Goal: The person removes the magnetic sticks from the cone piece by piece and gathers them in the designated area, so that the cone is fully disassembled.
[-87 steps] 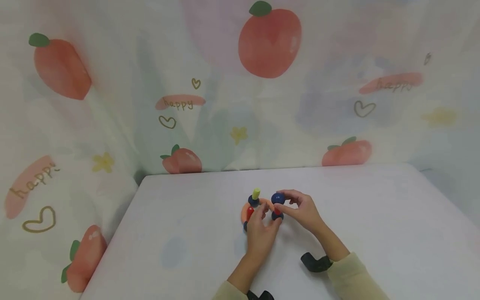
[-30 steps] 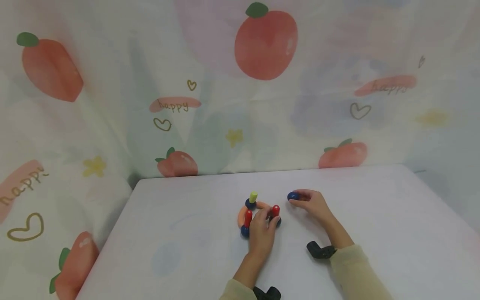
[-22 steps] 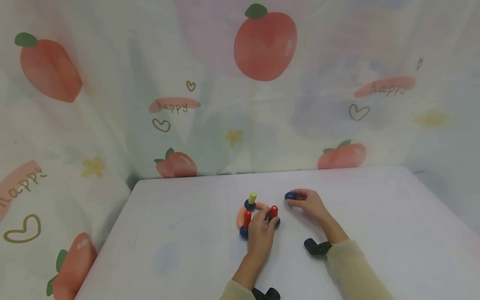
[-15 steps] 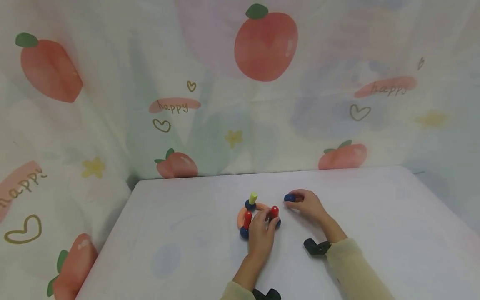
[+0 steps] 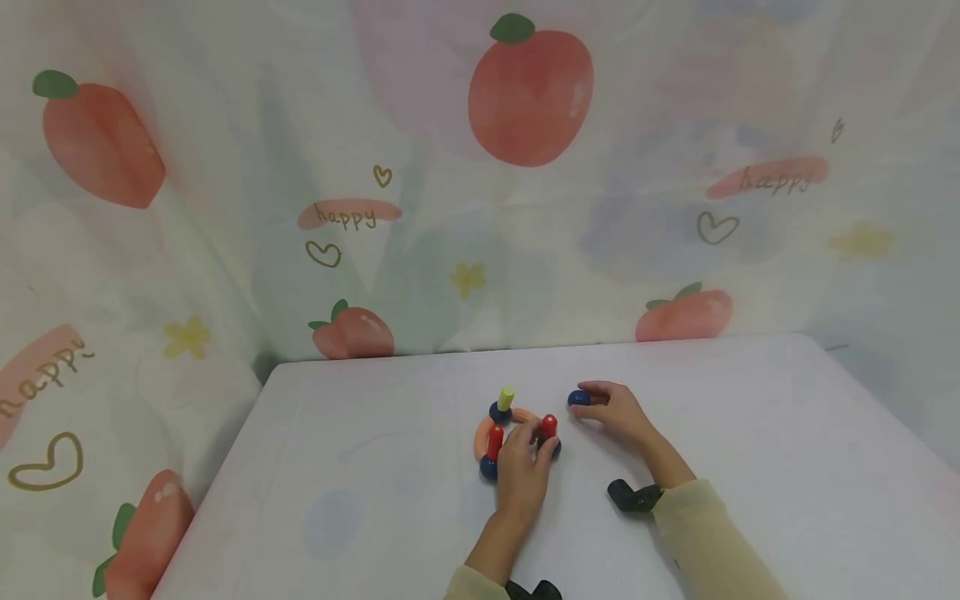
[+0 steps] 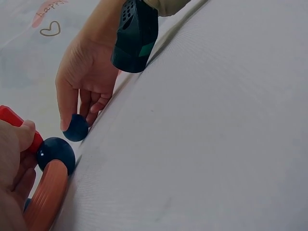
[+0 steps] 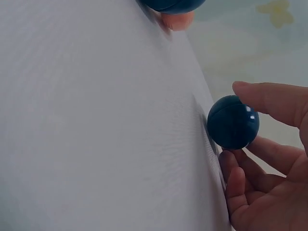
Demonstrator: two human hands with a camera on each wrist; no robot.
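A ring of orange curved sticks point(image 5: 481, 437) joined by blue balls point(image 5: 488, 467) lies on the table. A yellow-green stick point(image 5: 506, 397) stands on its back ball, and a red stick point(image 5: 496, 442) stands on the left one. My left hand point(image 5: 522, 471) reaches over the ring, thumb and fingers pinching the right-hand red stick point(image 5: 550, 425), just above its ball point(image 6: 56, 154). Beyond the ring to the right, my right hand point(image 5: 615, 414) holds a loose blue ball point(image 7: 233, 122) between thumb and fingers, low at the tabletop. The left hand hides part of the ring's front.
The white table point(image 5: 375, 500) ends at a patterned cloth backdrop point(image 5: 420, 250) behind and at the left. Black wrist devices point(image 5: 633, 496) stick out from both sleeves near the tabletop.
At first, the blue ball sat on top of the right red stick. My right hand has drawn it off to the right, then shifted slightly back left. My left hand has kept beside the ring.
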